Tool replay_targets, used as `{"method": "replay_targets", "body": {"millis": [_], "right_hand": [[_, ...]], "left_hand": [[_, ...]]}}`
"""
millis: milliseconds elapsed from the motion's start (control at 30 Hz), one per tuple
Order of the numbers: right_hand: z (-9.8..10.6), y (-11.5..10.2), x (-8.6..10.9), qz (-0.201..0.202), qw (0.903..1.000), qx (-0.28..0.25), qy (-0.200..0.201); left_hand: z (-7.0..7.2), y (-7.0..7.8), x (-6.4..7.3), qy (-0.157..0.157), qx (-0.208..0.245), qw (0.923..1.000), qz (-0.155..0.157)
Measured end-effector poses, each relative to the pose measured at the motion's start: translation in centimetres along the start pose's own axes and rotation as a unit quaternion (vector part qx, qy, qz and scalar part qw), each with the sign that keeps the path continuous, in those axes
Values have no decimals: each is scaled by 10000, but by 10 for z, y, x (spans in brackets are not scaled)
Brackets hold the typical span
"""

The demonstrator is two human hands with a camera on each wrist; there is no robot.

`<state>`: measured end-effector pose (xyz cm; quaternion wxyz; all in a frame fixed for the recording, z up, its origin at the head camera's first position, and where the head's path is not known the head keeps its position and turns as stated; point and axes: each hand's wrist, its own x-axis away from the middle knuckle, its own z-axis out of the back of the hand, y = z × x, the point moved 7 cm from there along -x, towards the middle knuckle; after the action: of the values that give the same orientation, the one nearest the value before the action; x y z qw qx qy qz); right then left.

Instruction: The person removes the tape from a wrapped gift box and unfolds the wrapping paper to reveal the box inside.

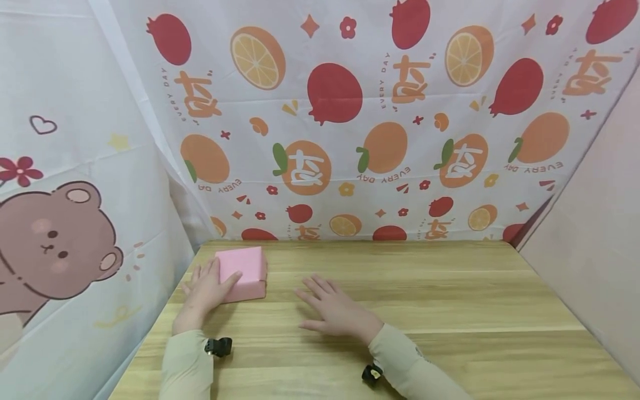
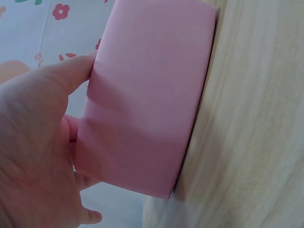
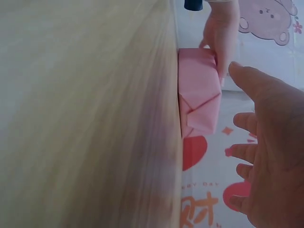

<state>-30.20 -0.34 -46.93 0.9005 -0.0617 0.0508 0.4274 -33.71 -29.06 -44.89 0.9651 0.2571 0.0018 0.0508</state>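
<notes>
A pink paper-wrapped box [image 1: 242,275] lies flat on the wooden table, toward its back left. My left hand [image 1: 205,291] rests on the left part of the box, thumb over the top face and fingers spread along the left side. In the left wrist view the smooth near side of the box [image 2: 147,99] faces the camera, with the thumb at its upper edge. The right wrist view shows a folded paper end on the box [image 3: 199,95]. To the right of the box, my right hand [image 1: 342,314] hovers low over the table, fingers spread, holding nothing.
The wooden table [image 1: 450,300] spreads across the front. Behind it hangs a white cloth [image 1: 280,116] printed with fruit, and at the left another cloth with a bear [image 1: 55,239]. A pale wall [image 1: 590,211] stands at the right. Each wrist carries a small black camera [image 1: 218,347].
</notes>
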Motion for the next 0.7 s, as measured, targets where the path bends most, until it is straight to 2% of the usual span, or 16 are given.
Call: {"method": "replay_targets", "body": {"millis": [200,367,533,700], "right_hand": [[-6,-10,-17,30,9998,-38,-199],[-9,-15,-30,14,9997,-1,-226],[-10,-16,-37,-128,9996,-95,-236],[-8,-13,-37,-267,9989,-274,-264]], "left_hand": [[-2,6,1,35,-211,9997,-64],[-4,24,2,94,-535,9981,-302],[-11,42,2,57,-533,9975,-457],[-19,52,3,39,-585,9968,-546]]}}
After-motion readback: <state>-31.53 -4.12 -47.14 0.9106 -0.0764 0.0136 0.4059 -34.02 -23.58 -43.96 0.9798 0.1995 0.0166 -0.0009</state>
